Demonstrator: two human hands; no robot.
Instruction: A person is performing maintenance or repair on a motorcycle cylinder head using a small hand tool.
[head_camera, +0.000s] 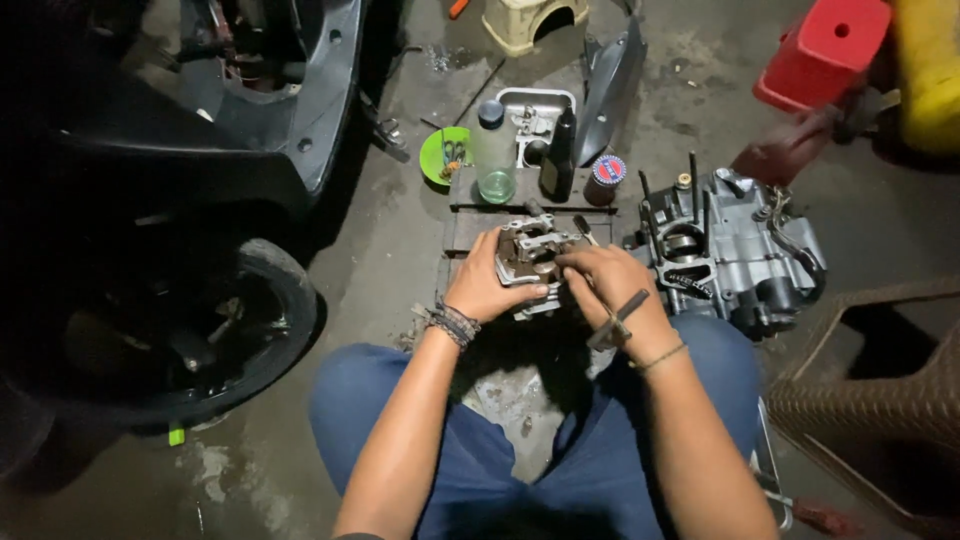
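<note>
Two hands work on a grey metal engine part (530, 250) that sits on a dark wooden board (470, 232) on the floor, just in front of the person's knees. The left hand (490, 282) wraps around the left side of the part, with its fingers curled tight on it and the thumb lying along the bottom edge. A dark beaded band (452, 324) goes around that wrist. The right hand (612, 285) rests on the right side of the part, with its fingertips pressed together on the top. This hand also clamps a thin metal tool (618, 318), and the tool's cross-shaped end sticks out below the hand. A thin bracelet (660, 357) sits on the right wrist. Just to the right of the hands stands a big grey engine block (745, 255) with long bolts sticking up. Behind the part, on the board, stand a clear plastic bottle (494, 155) with a bit of green liquid, a black bottle (559, 155) and a small round tin (606, 178). A green bowl (437, 158) lies on the floor beside the clear bottle, and a metal tray (535, 104) lies behind the bottles. A scooter's black wheel (255, 330) is on the left. A red stool (822, 52) is far back on the right, and a brown woven chair (880, 400) is near the right knee. The person wears blue trousers (470, 470).
</note>
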